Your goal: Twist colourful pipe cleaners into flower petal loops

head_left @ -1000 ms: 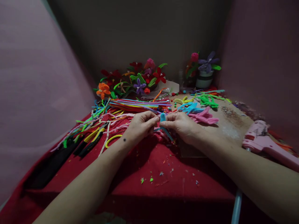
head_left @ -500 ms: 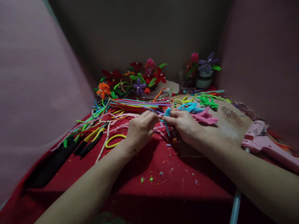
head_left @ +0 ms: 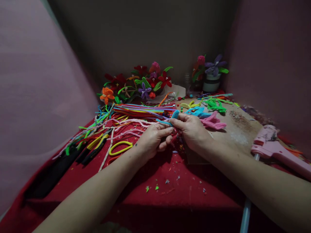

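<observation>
A light-blue pipe cleaner (head_left: 175,114), folded into a small loop, is pinched between the thumb and fingers of my right hand (head_left: 193,131). Its thin tail points left, just above the fingers of my left hand (head_left: 157,139). The thumb and forefinger of that hand press together against the pipe cleaner's lower part, right beside my right thumb; the other fingers are loosely curled. Exactly where the left fingertips grip is partly hidden. Behind my hands lies a bundle of coloured pipe cleaners (head_left: 143,110). Folded blue pieces (head_left: 198,111) and pink pieces (head_left: 213,121) lie beyond my right hand.
Yellow-and-black pliers (head_left: 96,145) and yellow-handled scissors (head_left: 120,148) lie left on the red cloth (head_left: 184,191). A pink glue gun (head_left: 272,145) rests at right beside a board (head_left: 239,124). Pipe-cleaner flowers (head_left: 144,90) and a flower pot (head_left: 212,83) stand behind.
The blue pipe cleaner's tail has swung from pointing down to pointing left. My left hand has turned, its fingers now below the tail. My right hand keeps its pinch.
</observation>
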Action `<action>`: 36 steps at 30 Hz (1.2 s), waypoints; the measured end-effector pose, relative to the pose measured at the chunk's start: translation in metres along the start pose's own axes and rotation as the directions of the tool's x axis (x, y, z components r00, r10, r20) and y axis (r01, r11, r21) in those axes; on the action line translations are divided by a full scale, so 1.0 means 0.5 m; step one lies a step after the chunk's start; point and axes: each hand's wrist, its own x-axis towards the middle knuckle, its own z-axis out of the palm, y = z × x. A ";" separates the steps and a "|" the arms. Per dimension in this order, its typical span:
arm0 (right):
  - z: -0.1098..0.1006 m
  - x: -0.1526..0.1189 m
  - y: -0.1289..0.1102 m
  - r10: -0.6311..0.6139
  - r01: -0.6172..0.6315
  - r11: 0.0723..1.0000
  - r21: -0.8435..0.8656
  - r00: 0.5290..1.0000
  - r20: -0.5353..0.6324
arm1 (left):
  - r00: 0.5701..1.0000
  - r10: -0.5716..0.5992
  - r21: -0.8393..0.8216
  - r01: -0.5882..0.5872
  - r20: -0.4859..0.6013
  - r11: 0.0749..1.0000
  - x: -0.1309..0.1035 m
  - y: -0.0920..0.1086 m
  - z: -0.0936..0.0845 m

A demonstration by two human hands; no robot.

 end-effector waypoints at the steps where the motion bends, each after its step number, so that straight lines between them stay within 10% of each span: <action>1: 0.000 -0.002 -0.003 -0.028 0.026 0.992 -0.123 0.999 -0.016 | 1.000 -0.010 0.051 0.011 -0.018 0.999 0.000 0.000 0.000; 6: 0.004 -0.008 -0.017 -0.137 0.088 0.852 -0.516 0.989 -0.058 | 0.996 0.077 0.309 -0.058 -0.049 0.949 -0.002 0.009 -0.010; 18: -0.003 -0.001 0.002 0.079 -0.085 0.984 0.157 0.996 0.046 | 0.946 0.289 0.175 -0.263 -0.147 0.949 0.008 -0.002 -0.006; 36: -0.008 0.002 0.000 -0.003 0.000 0.999 -0.047 0.998 -0.060 | 0.948 0.293 0.196 -0.266 -0.122 0.944 0.004 0.002 -0.014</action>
